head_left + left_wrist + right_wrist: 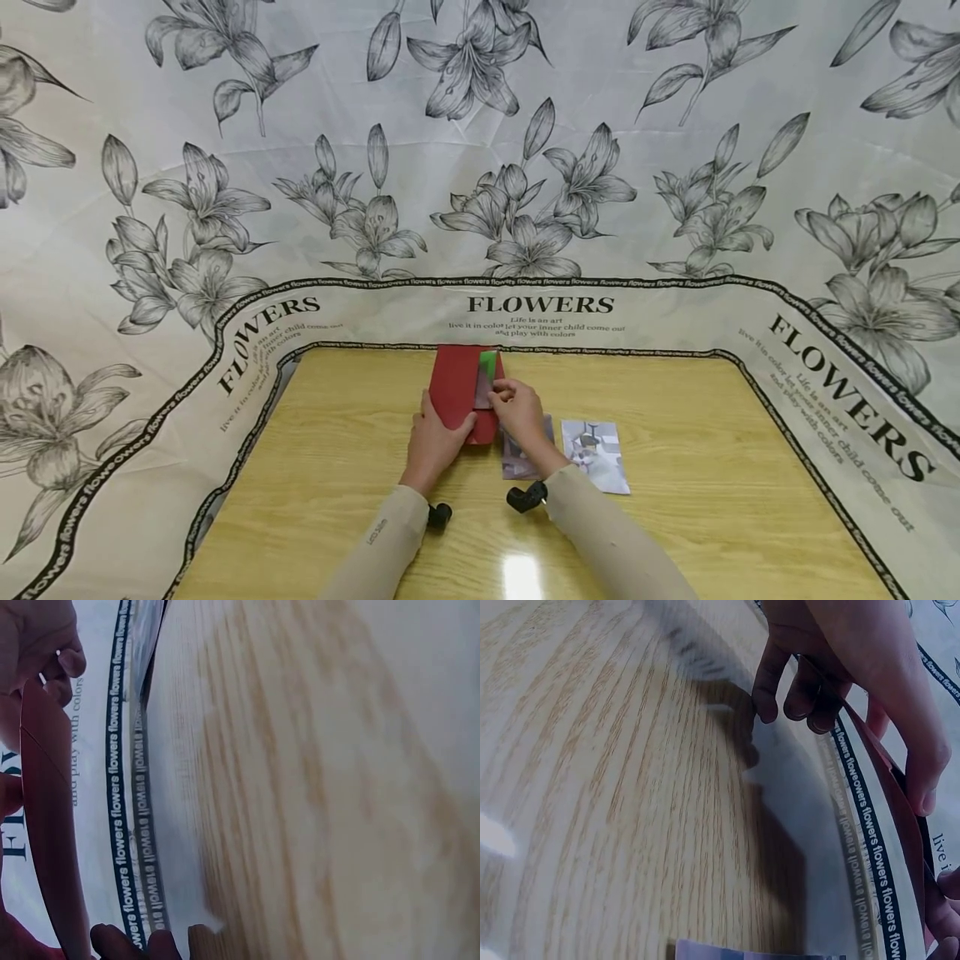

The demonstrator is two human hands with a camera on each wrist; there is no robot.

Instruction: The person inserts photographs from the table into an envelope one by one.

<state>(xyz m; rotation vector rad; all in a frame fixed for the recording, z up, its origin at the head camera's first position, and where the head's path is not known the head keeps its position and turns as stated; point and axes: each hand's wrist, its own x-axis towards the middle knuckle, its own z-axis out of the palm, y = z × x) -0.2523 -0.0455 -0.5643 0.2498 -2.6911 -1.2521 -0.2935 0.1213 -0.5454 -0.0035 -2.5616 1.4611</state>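
Note:
In the head view a red paper envelope (453,377) is held tilted up off the table. My left hand (437,439) grips its lower part, thumb on the near face and fingers behind. At the right side of the envelope, my right hand (519,408) pinches a small picture card (485,385) with a bright green upper part. The card lies against the red paper; whether part of it is inside cannot be told. In the right wrist view, the right hand (855,682) is at the edge of the envelope (900,825). The left wrist view shows the envelope (49,817) edge-on.
Two picture cards lie on the wooden table (337,500): a greyish one (516,465) partly under my right forearm, and a paler one (594,457) just to its right. A flower-printed cloth (525,208) walls the table's back and sides.

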